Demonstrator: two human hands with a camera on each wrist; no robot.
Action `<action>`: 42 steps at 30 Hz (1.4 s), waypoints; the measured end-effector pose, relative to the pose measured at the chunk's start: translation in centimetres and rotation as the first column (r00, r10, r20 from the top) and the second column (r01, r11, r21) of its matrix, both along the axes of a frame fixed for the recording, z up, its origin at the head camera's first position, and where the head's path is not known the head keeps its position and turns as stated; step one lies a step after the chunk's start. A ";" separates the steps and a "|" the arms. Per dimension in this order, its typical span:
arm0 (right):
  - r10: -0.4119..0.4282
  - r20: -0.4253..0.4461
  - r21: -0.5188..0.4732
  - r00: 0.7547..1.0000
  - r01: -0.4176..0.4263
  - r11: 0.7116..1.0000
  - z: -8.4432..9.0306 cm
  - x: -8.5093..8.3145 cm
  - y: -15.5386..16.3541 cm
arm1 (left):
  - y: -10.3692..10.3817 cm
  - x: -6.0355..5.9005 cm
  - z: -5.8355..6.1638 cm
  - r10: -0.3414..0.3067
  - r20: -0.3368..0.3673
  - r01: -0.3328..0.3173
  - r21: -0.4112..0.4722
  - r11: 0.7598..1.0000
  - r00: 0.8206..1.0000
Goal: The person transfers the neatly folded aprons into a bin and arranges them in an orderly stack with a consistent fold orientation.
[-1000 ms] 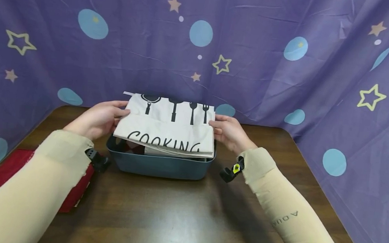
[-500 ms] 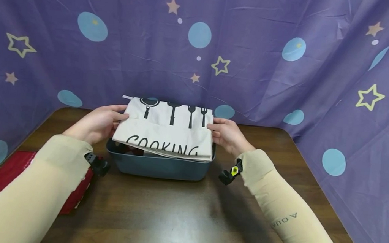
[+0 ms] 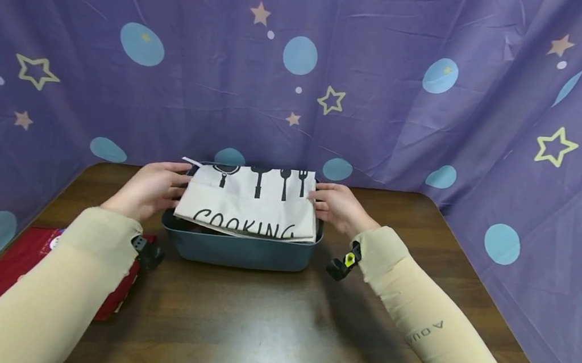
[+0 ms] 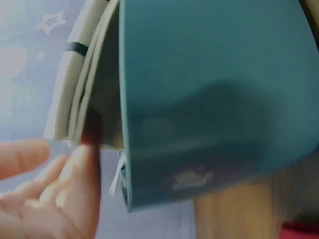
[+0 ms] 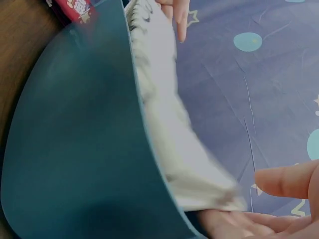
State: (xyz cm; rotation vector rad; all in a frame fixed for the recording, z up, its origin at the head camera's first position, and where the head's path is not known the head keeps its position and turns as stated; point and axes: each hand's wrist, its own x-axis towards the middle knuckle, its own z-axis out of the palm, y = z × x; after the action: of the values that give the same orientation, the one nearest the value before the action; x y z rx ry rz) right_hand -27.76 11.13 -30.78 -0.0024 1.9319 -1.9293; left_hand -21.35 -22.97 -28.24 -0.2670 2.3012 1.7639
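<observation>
step: lowering folded cooking apron onto teal bin
hands: left hand, right hand pinching apron's side edges over bin
next: likely releasing, pressing flat inside bin

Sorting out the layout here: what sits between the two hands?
The folded white cloth printed COOKING, lying on the blue bin, spans from left hand to right hand; the head view shows it.

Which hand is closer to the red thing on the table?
Left. The left hand is at the cloth's left edge, on the same side as the red thing. The right hand is at the cloth's far edge, across the bin.
</observation>
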 end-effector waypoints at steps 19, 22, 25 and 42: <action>-0.013 -0.036 -0.160 0.999 0.007 0.987 0.7 0.9 -0.5 | -0.2 1.6 1.2 -0.013 -0.062 0.013 0.012 1.000 0.998; -0.006 -0.041 -0.158 0.999 -0.001 0.987 0.9 1.3 -0.5 | -0.5 2.0 1.2 -0.030 -0.072 0.030 0.009 1.000 0.997; 0.011 -0.065 -0.143 0.998 -0.020 0.990 1.4 1.8 -0.4 | -0.7 2.4 1.5 -0.038 -0.080 0.038 0.003 0.999 0.996; 0.061 -0.147 -0.146 0.987 -0.083 0.986 3.0 4.8 -1.1 | -1.3 4.4 2.8 -0.090 -0.117 0.081 -0.076 0.994 0.989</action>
State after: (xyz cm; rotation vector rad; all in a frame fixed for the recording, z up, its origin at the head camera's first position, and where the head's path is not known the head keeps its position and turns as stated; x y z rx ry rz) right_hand -22.98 10.00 -27.76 -0.2565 1.8383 -2.0721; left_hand -16.96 -24.30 -25.44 -0.0742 2.4228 1.7019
